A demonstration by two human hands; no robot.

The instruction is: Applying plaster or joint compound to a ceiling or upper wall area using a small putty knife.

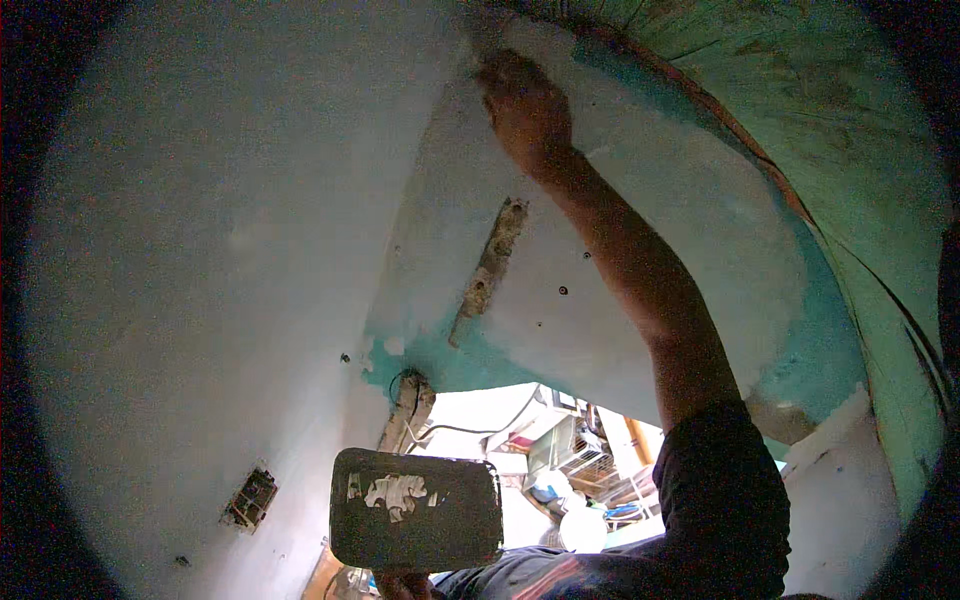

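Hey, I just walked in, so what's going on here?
A person has the right hand raised high to the pale wall, near its upper edge; it is too dark to tell whether that hand holds a tool. The left hand grips a dark rectangular board from its lower edge, with a smear of white material on it. Turquoise patches show on the wall, along with a rough bare strip.

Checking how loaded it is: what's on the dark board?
A ragged white patch and smaller white flecks are on the dark board. The left hand shows at its lower edge; what lies behind the board is covered.
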